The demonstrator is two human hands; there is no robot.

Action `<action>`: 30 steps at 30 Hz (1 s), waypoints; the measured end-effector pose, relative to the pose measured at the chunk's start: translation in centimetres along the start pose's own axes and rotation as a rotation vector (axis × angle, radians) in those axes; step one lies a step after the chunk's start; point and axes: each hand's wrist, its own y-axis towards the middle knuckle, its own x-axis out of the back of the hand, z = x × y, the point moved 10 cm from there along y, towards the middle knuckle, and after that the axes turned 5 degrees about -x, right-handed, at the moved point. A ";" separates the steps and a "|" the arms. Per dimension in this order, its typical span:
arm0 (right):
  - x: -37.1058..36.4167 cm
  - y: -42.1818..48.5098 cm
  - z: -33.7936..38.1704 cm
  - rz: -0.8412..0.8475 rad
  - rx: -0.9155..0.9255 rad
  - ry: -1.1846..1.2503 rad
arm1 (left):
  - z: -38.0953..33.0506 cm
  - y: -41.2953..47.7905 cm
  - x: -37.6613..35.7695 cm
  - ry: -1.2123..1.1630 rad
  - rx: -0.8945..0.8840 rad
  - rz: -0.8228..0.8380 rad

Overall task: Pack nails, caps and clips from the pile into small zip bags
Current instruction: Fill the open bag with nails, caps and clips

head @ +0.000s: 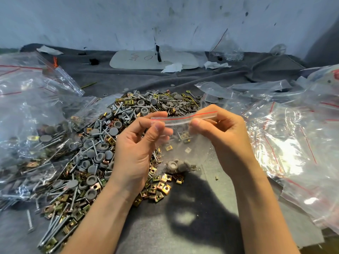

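Two hands are seen in the head view, clamped on opposite ends of a small zip bag point(183, 149): its left corner is pinched by the left hand point(139, 149), its right by the right hand point(225, 136). The red-lined seal point(183, 117) is held crosswise between them, equally near both, above the desk point(146, 231), beside the pile point(102, 143).

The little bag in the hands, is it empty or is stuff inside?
Not empty. The little bag holds grey caps at the bottom and gold clips higher up.
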 end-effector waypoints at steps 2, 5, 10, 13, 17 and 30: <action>-0.3 0.0 0.1 0.027 0.009 0.025 | 0.0 0.0 -0.1 -0.006 0.004 0.008; -0.1 0.0 0.2 0.012 0.017 0.025 | -0.2 -0.2 -0.3 0.040 -0.005 0.038; -0.7 0.0 -0.3 0.047 -0.031 0.031 | 0.0 -0.4 -0.4 0.101 -0.022 0.048; -1.5 -0.2 -0.3 0.103 -0.041 0.099 | -0.2 -0.3 -0.6 0.084 -0.047 0.074; -1.9 -0.3 0.3 0.118 -0.004 0.119 | -0.4 -0.3 -1.3 0.022 -0.073 0.122; -2.8 -0.2 0.0 0.127 -0.053 0.203 | -0.7 -0.6 -1.8 0.045 -0.122 0.185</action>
